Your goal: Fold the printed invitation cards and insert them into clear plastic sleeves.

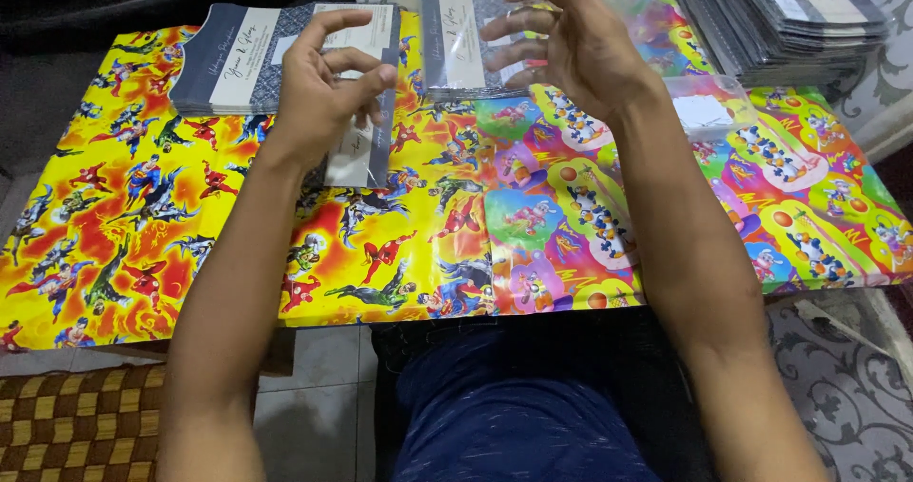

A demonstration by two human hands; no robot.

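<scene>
Head view, near to far. Nearest the viewer sit the person's lap in blue cloth [514, 415] and the floor tiles [323, 368]; both forearms rise from here toward the work surface.

Work surface: two sheets of cartoon-printed wrapping paper laid side by side, a yellow sheet [114, 244] on the left and a multicolour sheet [808, 206] on the right, meeting near the middle. The near edge of the paper lies just beyond the lap.

Left hand [319, 97]: closed on a narrow card [357, 154], thumb and fingers pinching its upper end. The card's long axis runs top to bottom, slightly tilted, and its lower end hangs above the yellow sheet.

Right hand [571, 45]: fingers spread and apart, gripping nothing firm that can be made out; a clear plastic sleeve [475, 35] lies at its fingertips, contact uncertain. The hands are apart, and the card lies to the left of the right hand.

Beyond: a blue-and-white card stack [238, 64] behind the left hand, a tall stack [789, 16] at far right. Bare paper lies between the hands and the near edge.
</scene>
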